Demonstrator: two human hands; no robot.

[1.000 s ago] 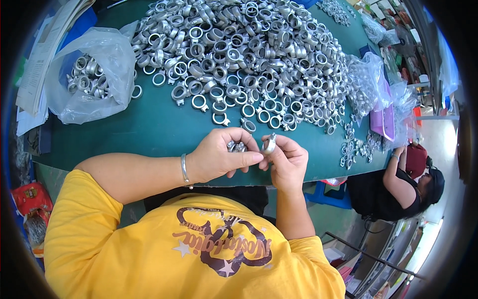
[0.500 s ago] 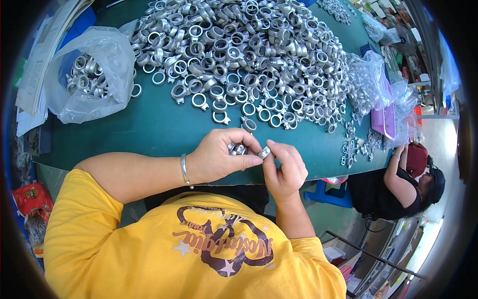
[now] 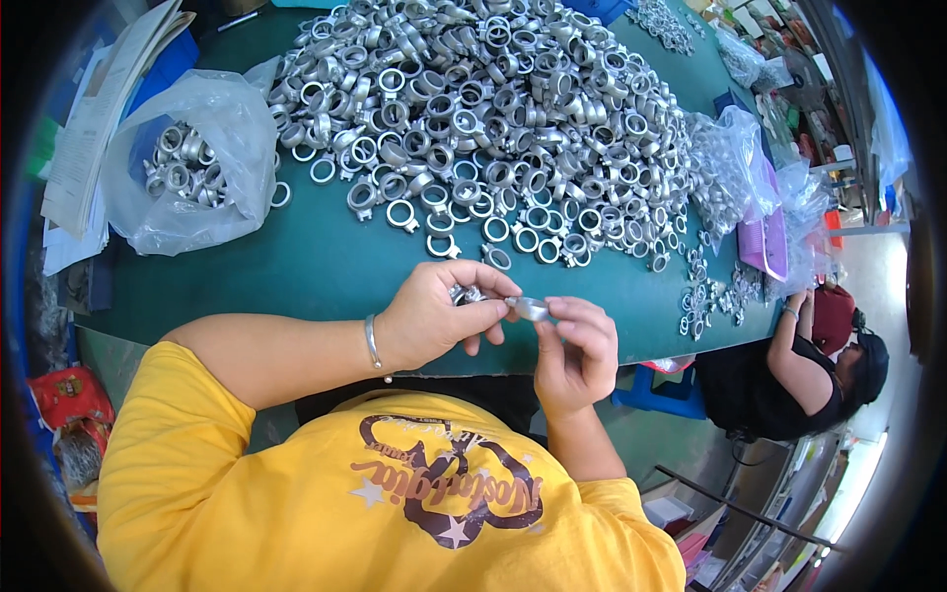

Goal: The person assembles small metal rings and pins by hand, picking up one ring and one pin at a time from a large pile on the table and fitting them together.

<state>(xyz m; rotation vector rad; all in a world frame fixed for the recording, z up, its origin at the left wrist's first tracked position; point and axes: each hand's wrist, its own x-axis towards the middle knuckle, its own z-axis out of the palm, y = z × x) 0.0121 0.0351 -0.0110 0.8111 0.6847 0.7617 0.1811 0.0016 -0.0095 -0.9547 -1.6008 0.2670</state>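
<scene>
Over the near edge of the green table [image 3: 326, 281], my left hand [image 3: 441, 308] is closed, with small metal parts [image 3: 468, 294] tucked in its curled fingers. Its thumb and forefinger also pinch one end of a silver metal ring clamp [image 3: 533, 309]. The other end of that clamp sits between the thumb and fingertips of my right hand [image 3: 575, 355]. Beyond both hands spreads a big heap of similar metal ring clamps [image 3: 473, 128], the closest loose ones lying just past my left fingers.
At left stands a clear plastic bag [image 3: 163, 232] partly filled with clamps, beside a stack of papers [image 3: 94, 148]. A pink basket [image 3: 762, 247] and more bags are at right. Another person [image 3: 789, 380] in black sits at the table's right end.
The clamp between my hands has turned, and more of its band shows now. My right hand has shifted slightly right and opened its grip a little. The whole view has drifted slightly.
</scene>
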